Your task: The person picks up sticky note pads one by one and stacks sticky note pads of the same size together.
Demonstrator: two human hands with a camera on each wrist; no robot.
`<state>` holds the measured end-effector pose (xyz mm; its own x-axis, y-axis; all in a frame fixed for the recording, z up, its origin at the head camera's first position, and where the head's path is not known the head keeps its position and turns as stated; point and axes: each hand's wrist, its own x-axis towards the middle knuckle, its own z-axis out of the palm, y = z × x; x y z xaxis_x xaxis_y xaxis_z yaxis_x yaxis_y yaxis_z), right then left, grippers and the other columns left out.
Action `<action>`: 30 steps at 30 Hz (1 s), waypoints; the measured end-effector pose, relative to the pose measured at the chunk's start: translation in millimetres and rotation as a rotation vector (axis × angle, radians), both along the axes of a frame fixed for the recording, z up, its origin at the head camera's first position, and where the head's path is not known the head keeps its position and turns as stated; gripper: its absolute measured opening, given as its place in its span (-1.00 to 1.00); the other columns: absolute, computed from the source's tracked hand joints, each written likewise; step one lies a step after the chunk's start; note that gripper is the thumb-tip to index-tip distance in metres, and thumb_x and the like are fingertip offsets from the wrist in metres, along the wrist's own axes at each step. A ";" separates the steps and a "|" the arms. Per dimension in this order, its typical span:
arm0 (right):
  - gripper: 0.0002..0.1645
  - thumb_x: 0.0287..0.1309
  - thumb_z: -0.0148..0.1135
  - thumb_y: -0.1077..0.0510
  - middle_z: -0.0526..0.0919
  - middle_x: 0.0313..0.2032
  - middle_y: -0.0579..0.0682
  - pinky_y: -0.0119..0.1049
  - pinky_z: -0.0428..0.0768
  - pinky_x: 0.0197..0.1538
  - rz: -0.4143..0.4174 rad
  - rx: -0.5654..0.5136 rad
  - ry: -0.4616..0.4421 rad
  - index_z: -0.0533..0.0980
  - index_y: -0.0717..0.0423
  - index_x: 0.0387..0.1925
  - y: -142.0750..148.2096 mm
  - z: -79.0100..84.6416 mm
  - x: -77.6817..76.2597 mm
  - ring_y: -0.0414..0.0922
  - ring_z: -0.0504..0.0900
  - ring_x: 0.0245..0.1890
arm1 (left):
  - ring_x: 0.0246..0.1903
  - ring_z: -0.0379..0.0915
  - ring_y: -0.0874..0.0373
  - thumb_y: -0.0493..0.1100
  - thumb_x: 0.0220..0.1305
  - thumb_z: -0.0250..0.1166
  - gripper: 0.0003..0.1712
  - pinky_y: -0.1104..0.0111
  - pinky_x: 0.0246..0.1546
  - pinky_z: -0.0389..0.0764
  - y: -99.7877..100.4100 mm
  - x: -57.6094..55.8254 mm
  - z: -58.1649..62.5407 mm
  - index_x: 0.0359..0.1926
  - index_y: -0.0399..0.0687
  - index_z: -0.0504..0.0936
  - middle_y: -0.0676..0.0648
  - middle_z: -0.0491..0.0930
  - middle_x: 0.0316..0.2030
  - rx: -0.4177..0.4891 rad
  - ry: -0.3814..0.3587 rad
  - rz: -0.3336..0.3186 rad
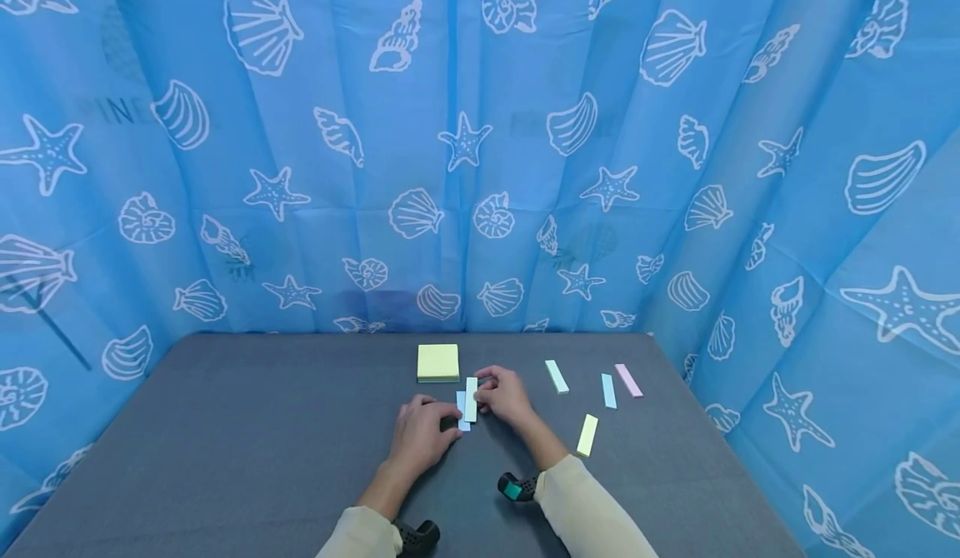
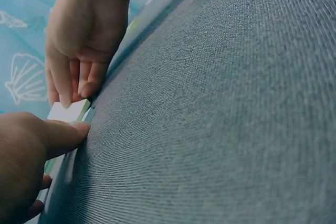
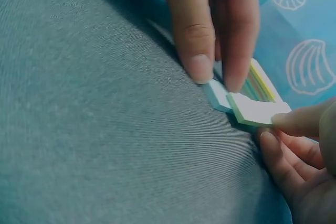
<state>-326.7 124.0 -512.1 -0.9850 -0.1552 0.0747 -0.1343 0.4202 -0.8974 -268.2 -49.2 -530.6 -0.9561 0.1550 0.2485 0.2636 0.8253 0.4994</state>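
Note:
My right hand (image 1: 510,396) pinches a narrow pale green sticky-note pad (image 1: 471,400), its thumb on top and fingers beneath, as the right wrist view shows. Partly under that pad and to its left lies a narrow light blue sticky-note pad (image 3: 217,96). Thumb and forefinger of my left hand (image 1: 422,435) hold the blue pad at its sides, low against the table. In the right wrist view, the left forefinger comes down beside the near end of the green pad. The left wrist view shows the left thumb along the blue pad's edge.
Just behind the hands stands a square yellow-topped stack of sticky notes (image 1: 438,362). Off to the right lie more narrow pads: green (image 1: 557,377), blue (image 1: 609,391), pink (image 1: 628,381) and yellow (image 1: 587,435). A blue curtain (image 1: 465,250) hangs behind the grey table (image 1: 247,450).

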 end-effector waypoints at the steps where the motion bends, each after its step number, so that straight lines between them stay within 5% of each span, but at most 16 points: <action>1: -0.68 0.09 0.27 0.45 0.65 -0.50 0.04 -0.26 0.62 -0.48 0.002 0.016 0.009 0.54 0.33 -0.06 -0.7 -0.4 -0.1 -0.15 0.59 -0.58 | 0.04 0.38 0.02 0.00 0.05 0.50 -0.68 0.05 -0.01 0.35 0.2 0.0 -0.2 -0.10 0.21 0.75 0.11 0.66 -0.15 0.002 0.001 0.003; 8: -0.70 0.10 0.27 0.44 0.62 -0.53 0.01 -0.29 0.60 -0.52 -0.009 0.086 0.031 0.56 0.32 -0.08 -6.7 1.5 -0.2 -0.16 0.58 -0.62 | 0.00 0.39 0.02 0.00 0.05 0.51 -0.53 0.08 -0.04 0.37 1.3 1.5 0.0 0.05 0.22 0.70 0.04 0.64 -0.10 0.010 0.005 0.027; 30: -0.84 0.12 0.32 0.33 0.59 -0.55 -0.07 -0.32 0.52 -0.56 0.032 0.243 0.031 0.65 0.23 -0.22 -12.4 4.0 -3.4 -0.20 0.56 -0.60 | 0.05 0.39 0.03 -0.02 0.09 0.48 -0.67 0.05 0.00 0.35 -1.4 2.8 1.8 -0.06 0.25 0.76 0.17 0.67 -0.08 -0.024 0.038 -0.033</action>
